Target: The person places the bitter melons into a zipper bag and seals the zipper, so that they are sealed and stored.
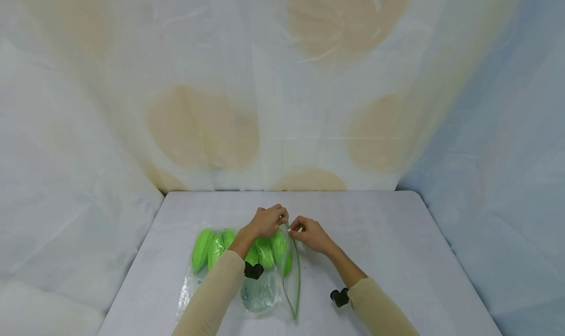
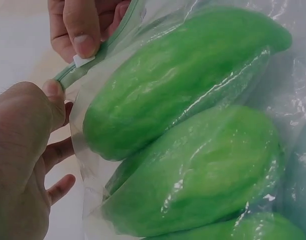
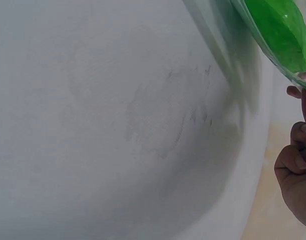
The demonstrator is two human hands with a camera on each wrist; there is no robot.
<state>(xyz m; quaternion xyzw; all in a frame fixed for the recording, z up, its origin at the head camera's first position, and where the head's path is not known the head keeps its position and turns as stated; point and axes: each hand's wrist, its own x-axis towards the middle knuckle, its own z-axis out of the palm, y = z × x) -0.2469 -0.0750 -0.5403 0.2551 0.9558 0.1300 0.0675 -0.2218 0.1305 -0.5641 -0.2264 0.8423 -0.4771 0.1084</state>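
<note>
A clear zip bag (image 1: 258,299) with a green rim lies on the table, holding several long, bright green, fruit-like pieces (image 1: 201,250). In the left wrist view, the pieces (image 2: 183,85) look bumpy and taper at one end. My left hand (image 1: 267,220) pinches the bag's rim at its far right corner, thumb on the green strip (image 2: 67,77). Close beside it, my right hand (image 1: 309,233) pinches the rim at a small white slider (image 2: 83,61). The bag's mouth hangs apart near the right side. In the right wrist view, a hand (image 3: 298,175) shows only partly.
The white table (image 1: 375,267) stretches to the right of the bag. Patterned sheeting (image 1: 304,105) hangs behind the table and along both sides. Dark wrist cameras (image 1: 340,297) sit by the beige sleeves.
</note>
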